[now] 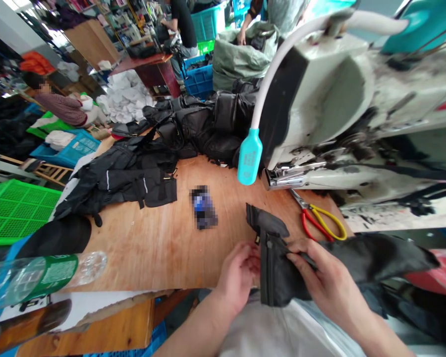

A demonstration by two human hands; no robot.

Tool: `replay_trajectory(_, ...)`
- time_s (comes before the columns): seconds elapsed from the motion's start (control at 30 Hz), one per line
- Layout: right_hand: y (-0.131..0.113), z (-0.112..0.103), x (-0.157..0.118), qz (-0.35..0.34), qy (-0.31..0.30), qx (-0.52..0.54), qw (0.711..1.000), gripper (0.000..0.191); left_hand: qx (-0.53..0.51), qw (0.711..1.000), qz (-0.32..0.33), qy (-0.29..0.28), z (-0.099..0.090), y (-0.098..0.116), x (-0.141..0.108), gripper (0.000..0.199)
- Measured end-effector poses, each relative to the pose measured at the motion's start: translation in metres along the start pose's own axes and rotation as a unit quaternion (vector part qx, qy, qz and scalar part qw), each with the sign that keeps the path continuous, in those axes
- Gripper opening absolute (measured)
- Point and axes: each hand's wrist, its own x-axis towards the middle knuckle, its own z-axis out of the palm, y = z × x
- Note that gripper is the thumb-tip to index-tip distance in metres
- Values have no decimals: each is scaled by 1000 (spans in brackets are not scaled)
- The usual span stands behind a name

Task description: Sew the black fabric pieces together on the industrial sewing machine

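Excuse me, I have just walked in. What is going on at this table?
A person at an industrial sewing machine holds a black zippered fabric piece with the left hand and the right hand. Red-and-yellow-handled pliers lie on the wooden table, and black sewn pieces are piled further along it. Behind, one co-worker handles white cloth, and another reaches into a grey sack.

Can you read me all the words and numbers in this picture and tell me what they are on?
No word here can be read clearly.
Green label on the clear plastic bottle: small print, too small to read.
Teal tag on the white bendy arm: marks too small to read.
Blue object on the wooden table: blurred out, unreadable.
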Motion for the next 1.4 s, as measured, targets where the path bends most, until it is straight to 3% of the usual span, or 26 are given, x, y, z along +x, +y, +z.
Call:
replay_trajectory(0.07, -8, -2, 4, -28, 0, -18, 999, 7, 147, 972, 177, 41, 1, 17, -16, 25)
replay_trajectory(0.1, -12, -1, 7, -39, -6, -24, 999, 8, 256, 927, 272, 26, 3, 27, -23, 34)
replay_trajectory(0.13, -16, -1, 9, -46, -13, -25, 999, 8, 373, 859, 349, -18, 6, 37, -29, 44)
replay_trajectory(0.2, -24, 1, 14, -50, -25, -17, 998, 9, 554, 706, 421, -132, 16, 57, -33, 52)
replay_trajectory(0.23, -26, 2, 16, -49, -25, -12, 998, 8, 601, 657, 423, -167, 21, 65, -31, 47)
replay_trajectory(0.27, -28, 2, 18, -44, -22, -8, 999, 8, 625, 634, 415, -191, 26, 73, -26, 38)
replay_trajectory(0.37, -30, -2, 24, -9, -15, -11, 1000, 9, 640, 638, 359, -233, 38, 90, -9, 15)
replay_trajectory(0.47, -29, -10, 30, 48, -51, 8, 998, 16, 651, 643, 302, -268, 44, 103, 5, 6)
replay_trajectory(0.67, -27, -12, 40, 136, -109, 153, 973, 14, 666, 633, 250, -305, 58, 118, 23, 2)
replay_trajectory(0.83, -23, -6, 48, 228, -105, 267, 930, 22, 688, 615, 223, -313, 66, 127, 37, 7)
replay_trajectory(0.97, -21, -1, 61, 269, -78, 321, 905, 30, 685, 620, 208, -322, 72, 138, 55, 5)
replay_trajectory(1.2, -7, 9, 95, 280, 7, 345, 896, 35, 656, 644, 274, -284, 88, 149, 95, 12)
replay_trajectory(1.33, 6, 10, 110, 297, 28, 366, 881, 36, 601, 680, 338, -248, 96, 150, 118, 14)
replay_trajectory(1.4, 11, 10, 115, 300, 40, 370, 878, 34, 596, 685, 352, -226, 100, 148, 127, 17)
